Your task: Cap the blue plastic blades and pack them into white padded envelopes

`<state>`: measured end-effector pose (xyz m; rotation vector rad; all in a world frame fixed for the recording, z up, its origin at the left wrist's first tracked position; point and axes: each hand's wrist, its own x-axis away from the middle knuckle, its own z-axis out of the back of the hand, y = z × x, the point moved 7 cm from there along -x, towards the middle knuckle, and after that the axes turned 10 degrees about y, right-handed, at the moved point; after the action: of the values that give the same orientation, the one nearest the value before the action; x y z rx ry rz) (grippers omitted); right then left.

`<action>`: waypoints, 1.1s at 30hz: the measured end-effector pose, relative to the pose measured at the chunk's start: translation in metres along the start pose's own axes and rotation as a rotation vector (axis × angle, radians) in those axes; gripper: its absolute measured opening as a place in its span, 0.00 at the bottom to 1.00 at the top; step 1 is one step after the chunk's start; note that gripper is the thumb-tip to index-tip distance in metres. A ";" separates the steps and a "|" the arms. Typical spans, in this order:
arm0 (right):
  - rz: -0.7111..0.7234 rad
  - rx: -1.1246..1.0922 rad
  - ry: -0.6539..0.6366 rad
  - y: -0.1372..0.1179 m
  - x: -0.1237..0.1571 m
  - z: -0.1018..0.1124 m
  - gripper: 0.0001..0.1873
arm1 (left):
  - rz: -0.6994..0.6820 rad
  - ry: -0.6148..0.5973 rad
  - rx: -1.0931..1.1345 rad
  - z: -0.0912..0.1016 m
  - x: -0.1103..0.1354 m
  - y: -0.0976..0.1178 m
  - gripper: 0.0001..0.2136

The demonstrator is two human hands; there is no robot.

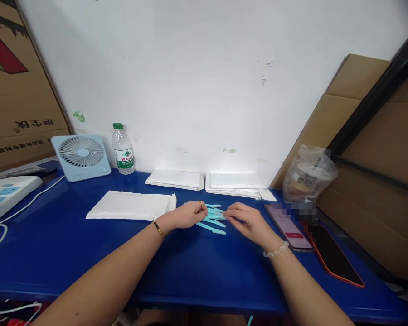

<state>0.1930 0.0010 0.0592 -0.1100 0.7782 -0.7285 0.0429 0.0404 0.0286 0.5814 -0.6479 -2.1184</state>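
Observation:
Several slim turquoise plastic pieces (pixel 215 229), each with a notched end, lie fanned out on the blue table between my hands. My left hand (pixel 190 213) is closed, with its fingers curled over the left ends of the pieces. From the other side my right hand (pixel 250 222) pinches the right end of one piece between thumb and fingers. The fingers hide part of the pieces. Just left of my left hand lies a white padded envelope (pixel 129 206), flat on the table.
Two stacks of white envelopes (pixel 175 179) (pixel 236 181) lie along the wall. A blue fan (pixel 83 156), a water bottle (pixel 123 151) and a power strip (pixel 7 194) stand left. To the right are two phones (pixel 289 228) (pixel 338 253) and a bagged drink cup (pixel 306 179).

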 end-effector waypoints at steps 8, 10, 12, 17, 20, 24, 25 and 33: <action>0.019 0.086 -0.123 0.000 0.003 -0.024 0.13 | -0.058 0.155 -0.211 0.006 0.001 -0.007 0.26; 0.020 0.114 -0.169 0.003 0.004 -0.029 0.13 | -0.050 0.147 -0.314 0.006 0.001 -0.015 0.40; 0.004 0.124 -0.185 0.006 0.004 -0.030 0.11 | -0.020 0.071 -0.361 0.002 0.000 -0.023 0.42; -0.126 0.179 -0.166 0.014 -0.001 -0.033 0.39 | -0.073 -0.014 -0.397 -0.008 0.000 -0.016 0.22; -0.130 0.206 -0.278 0.013 0.000 -0.046 0.27 | -0.157 0.008 -0.472 -0.018 0.000 -0.003 0.11; -0.123 0.336 -0.343 0.007 -0.002 -0.060 0.11 | -0.186 0.025 -0.588 -0.033 -0.001 0.004 0.08; -0.128 0.381 -0.359 0.006 -0.003 -0.062 0.11 | -0.187 0.027 -0.598 -0.036 -0.002 0.004 0.09; -0.130 0.555 -0.427 0.001 -0.009 -0.076 0.15 | -0.184 0.039 -0.601 -0.019 0.005 0.017 0.09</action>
<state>0.1381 0.0197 0.0096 0.1846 0.1458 -0.9804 0.0609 0.0229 0.0240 0.3485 0.0834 -2.3139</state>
